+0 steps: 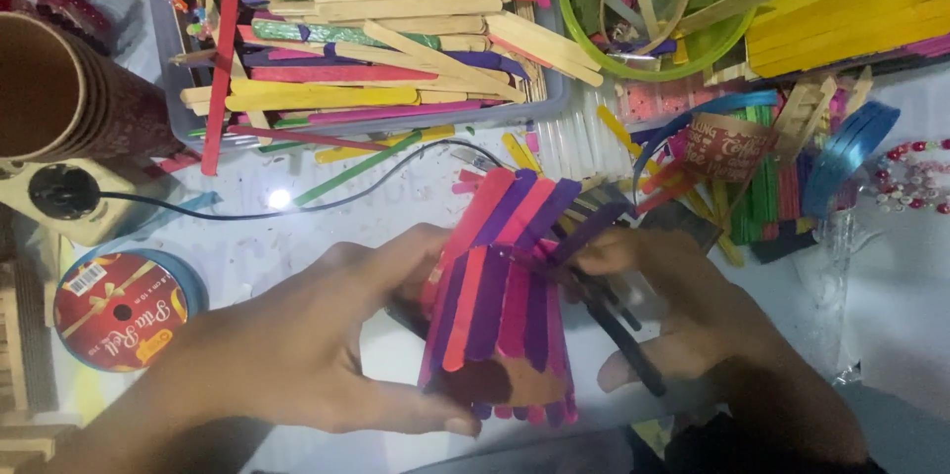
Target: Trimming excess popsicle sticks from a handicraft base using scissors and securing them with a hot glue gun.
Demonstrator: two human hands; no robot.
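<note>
Worktable, white and cluttered, carrying all items below.

Clear plastic tray, rectangular, at the far edge, heaped with flat wooden craft sticks in yellow, red, green, purple and plain wood.

Round green plastic bowl, just right of the tray, holding more sticks.

Stack of brown paper cups, lying on its side at far left.

Left hand: fingers spread and curled about the left side of the piece, thumb under its lower edge, gripping it.

Right hand: closed on the right side of the piece; a dark slim tool lies across its fingers, and I cannot tell how firmly it is held.

Cup-shaped piece clad in red, pink and purple craft sticks, centre foreground, held between both hands above the table.

Red ribbon spool with blue rim, flat on the table, left of the left hand.

Black cable, running across the table beyond the hands.
</note>
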